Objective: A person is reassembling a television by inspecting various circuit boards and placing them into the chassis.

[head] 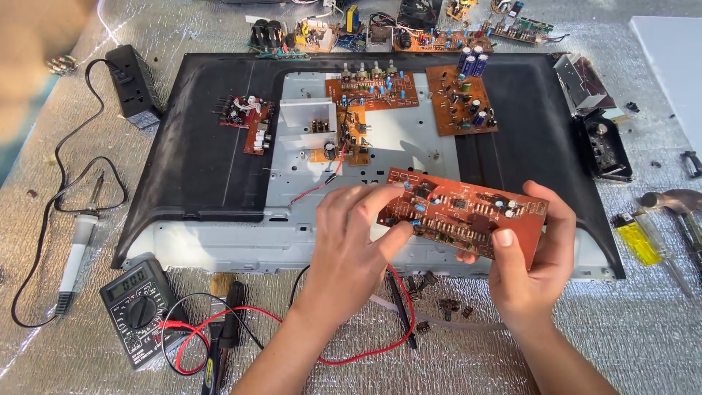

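Rust-brown circuit board (463, 216) tilts component-side up, so its parts face the eye. The right hand (530, 260) pinches its edge steady; left hand (356, 245) fingers close on its near corner.

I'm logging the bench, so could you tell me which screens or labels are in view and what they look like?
Multimeter: lower left, dark body with a small grey rectangular display and round dial.
Screwdriver: right edge, clear yellow handle; any label is too small to tell.
No packages or signs.
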